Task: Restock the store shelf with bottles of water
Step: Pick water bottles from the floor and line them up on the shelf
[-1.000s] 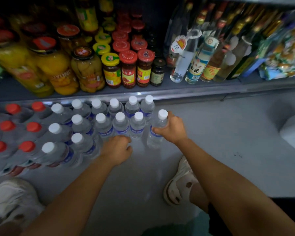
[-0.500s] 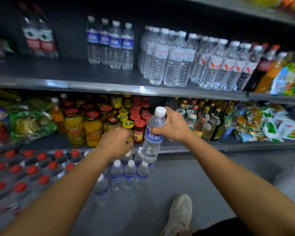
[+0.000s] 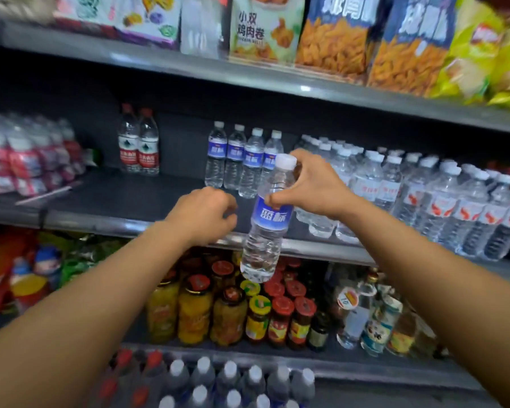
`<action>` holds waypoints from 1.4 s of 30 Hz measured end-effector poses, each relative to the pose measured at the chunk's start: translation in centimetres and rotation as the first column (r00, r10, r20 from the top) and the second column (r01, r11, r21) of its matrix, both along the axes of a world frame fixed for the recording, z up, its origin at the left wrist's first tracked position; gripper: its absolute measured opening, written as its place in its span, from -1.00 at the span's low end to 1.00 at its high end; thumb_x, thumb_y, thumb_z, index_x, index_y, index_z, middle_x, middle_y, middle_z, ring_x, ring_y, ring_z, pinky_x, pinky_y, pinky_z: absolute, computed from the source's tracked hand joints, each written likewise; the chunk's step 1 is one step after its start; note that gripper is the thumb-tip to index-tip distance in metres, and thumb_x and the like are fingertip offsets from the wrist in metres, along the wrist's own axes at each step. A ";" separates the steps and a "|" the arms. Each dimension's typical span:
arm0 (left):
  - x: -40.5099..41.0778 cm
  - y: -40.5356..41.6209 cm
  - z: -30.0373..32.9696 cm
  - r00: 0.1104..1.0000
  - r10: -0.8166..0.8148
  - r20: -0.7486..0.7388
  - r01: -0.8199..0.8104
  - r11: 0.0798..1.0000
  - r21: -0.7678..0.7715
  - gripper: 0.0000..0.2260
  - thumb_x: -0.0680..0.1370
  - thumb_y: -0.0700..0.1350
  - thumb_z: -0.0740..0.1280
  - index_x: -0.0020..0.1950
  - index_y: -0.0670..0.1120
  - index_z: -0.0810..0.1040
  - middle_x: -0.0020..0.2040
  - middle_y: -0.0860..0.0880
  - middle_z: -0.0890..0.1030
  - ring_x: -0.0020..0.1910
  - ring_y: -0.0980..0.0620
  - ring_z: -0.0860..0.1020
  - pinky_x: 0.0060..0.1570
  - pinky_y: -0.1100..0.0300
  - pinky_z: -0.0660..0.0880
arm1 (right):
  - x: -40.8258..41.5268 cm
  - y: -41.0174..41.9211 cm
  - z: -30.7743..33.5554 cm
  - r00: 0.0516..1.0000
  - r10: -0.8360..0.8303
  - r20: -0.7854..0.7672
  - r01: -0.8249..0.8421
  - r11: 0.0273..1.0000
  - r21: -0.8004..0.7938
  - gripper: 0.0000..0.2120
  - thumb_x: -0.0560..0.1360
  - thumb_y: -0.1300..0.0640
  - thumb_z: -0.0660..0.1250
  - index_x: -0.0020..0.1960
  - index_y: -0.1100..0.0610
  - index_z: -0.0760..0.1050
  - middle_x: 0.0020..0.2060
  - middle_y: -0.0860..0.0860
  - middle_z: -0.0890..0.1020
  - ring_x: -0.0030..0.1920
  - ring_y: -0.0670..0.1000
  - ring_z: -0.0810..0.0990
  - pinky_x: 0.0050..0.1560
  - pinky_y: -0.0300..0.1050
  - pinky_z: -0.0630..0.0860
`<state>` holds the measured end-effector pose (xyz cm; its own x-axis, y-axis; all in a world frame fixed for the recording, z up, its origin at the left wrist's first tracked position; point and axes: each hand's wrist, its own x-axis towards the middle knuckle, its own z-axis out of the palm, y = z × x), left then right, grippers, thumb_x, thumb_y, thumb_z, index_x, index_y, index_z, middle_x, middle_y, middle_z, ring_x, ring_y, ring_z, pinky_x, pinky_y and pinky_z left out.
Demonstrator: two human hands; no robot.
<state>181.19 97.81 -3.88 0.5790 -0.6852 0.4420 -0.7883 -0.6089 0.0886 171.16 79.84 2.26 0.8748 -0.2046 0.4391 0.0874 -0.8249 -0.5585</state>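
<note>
My right hand (image 3: pixel 312 184) grips a clear water bottle (image 3: pixel 267 228) with a blue label and white cap by its neck, tilted, in front of the middle shelf (image 3: pixel 124 201). My left hand (image 3: pixel 203 213) hovers just left of the bottle with fingers curled, holding nothing. At the back of that shelf stands a short row of matching blue-label bottles (image 3: pixel 243 160). On the floor at the bottom sit several more white-capped bottles (image 3: pixel 233 381).
Red-label water bottles (image 3: pixel 139 145) stand left on the middle shelf, and many white-label bottles (image 3: pixel 424 198) fill its right side. Snack bags (image 3: pixel 336 33) line the top shelf. Jars (image 3: pixel 233 307) and glass bottles crowd the lower shelf. Red-capped bottles (image 3: pixel 130 375) sit at floor left.
My right hand lifted the bottle from the floor pack up to the level of the middle shelf. My left hand rose alongside it, and my view tilted upward.
</note>
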 end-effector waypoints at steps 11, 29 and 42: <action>11.0 -0.4 1.2 0.997 0.080 -0.014 -0.079 0.997 0.020 -0.79 0.53 0.04 0.25 0.06 0.00 0.59 -0.01 0.00 0.62 -0.02 -0.09 0.56 -0.07 0.04 0.53 | 15.4 -1.3 4.7 0.998 -0.020 0.052 0.025 0.994 -0.110 -0.48 0.17 0.11 0.59 0.03 0.19 0.46 -0.21 0.01 0.60 -0.19 0.01 0.61 -0.18 -0.03 0.58; 24.6 -4.6 -2.7 0.994 0.057 -0.092 -0.048 0.995 0.091 -0.78 0.54 0.03 0.23 0.10 0.01 0.57 0.06 0.01 0.59 0.06 -0.09 0.54 0.01 0.03 0.52 | 34.1 -6.4 1.6 0.995 -0.096 0.008 0.095 0.965 -0.246 -0.27 0.27 0.20 0.57 0.33 0.17 0.29 -0.05 0.08 0.50 -0.10 0.06 0.52 -0.26 -0.16 0.39; 25.6 -5.6 -4.1 0.992 0.041 -0.122 -0.027 0.994 0.109 -0.77 0.54 0.05 0.24 0.13 0.01 0.55 0.07 0.01 0.58 0.06 -0.08 0.53 0.02 0.05 0.50 | 36.2 -7.8 2.5 0.967 -0.242 -0.077 0.196 0.903 -0.383 -0.23 0.31 0.14 0.58 0.41 0.22 0.31 0.33 0.15 0.45 0.32 0.17 0.44 0.25 -0.08 0.44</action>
<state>206.79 92.16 -8.01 0.6484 -0.7035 0.2910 -0.7539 -0.6465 0.1169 207.35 71.99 4.77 0.8773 -0.2406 0.4153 -0.1673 -0.9643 -0.2053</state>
